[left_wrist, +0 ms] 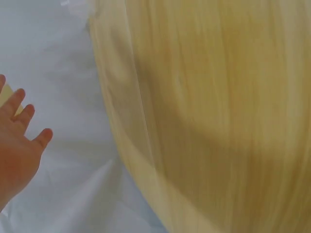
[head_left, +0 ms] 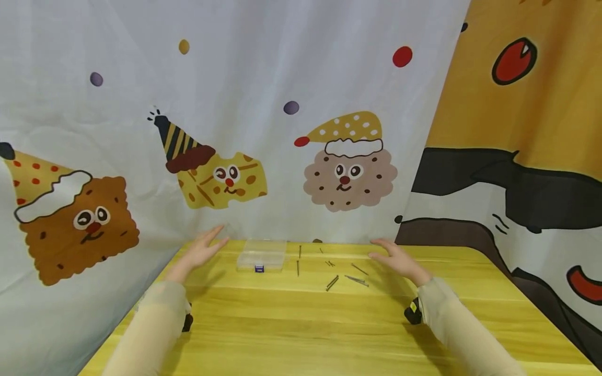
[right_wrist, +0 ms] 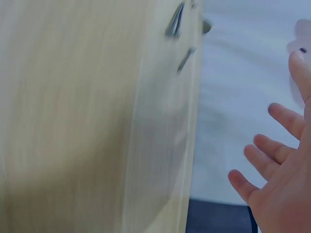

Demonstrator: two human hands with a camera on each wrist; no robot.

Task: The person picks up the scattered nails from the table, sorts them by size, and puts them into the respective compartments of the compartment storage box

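My left hand (head_left: 199, 254) hovers over the far left part of the table, fingers spread and nothing in them. To its right lies a flat clear plastic box (head_left: 265, 251) with a small blue latch (head_left: 259, 268) at the front. My right hand (head_left: 396, 259) is raised on the far right, also empty, with its fingers apart in the right wrist view. Between the box and that hand lie several slim metal fasteners, like nails or screws: a long upright-lying one (head_left: 298, 268), a thick pair (head_left: 332, 282), a group (head_left: 356, 280) and some tiny ones (head_left: 330, 263).
The yellow wood-grain table (head_left: 301, 324) ends at the back against a white curtain (head_left: 263, 62) printed with cartoon snacks. An orange and black patterned cloth (head_left: 512, 120) hangs at the right. Each wrist carries a small black device (head_left: 414, 312).
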